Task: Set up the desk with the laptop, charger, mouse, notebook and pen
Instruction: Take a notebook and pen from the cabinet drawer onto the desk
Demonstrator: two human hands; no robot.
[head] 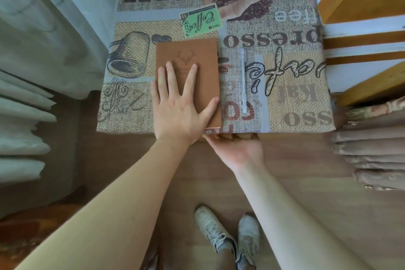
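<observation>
A brown notebook with a deer emblem lies closed on the desk, which wears a coffee-print cloth. My left hand rests flat on the notebook's lower half, fingers spread, thumb along its right edge. A clear white pen lies lengthwise on the cloth just right of the notebook. My right hand is palm-up at the desk's front edge, fingers tucked under the edge below the notebook's corner. No laptop, charger or mouse is in view.
A wooden shelf unit stands against the desk's right side, with brown curtains below it. White curtains hang at the left. Wood floor and my white shoes are below.
</observation>
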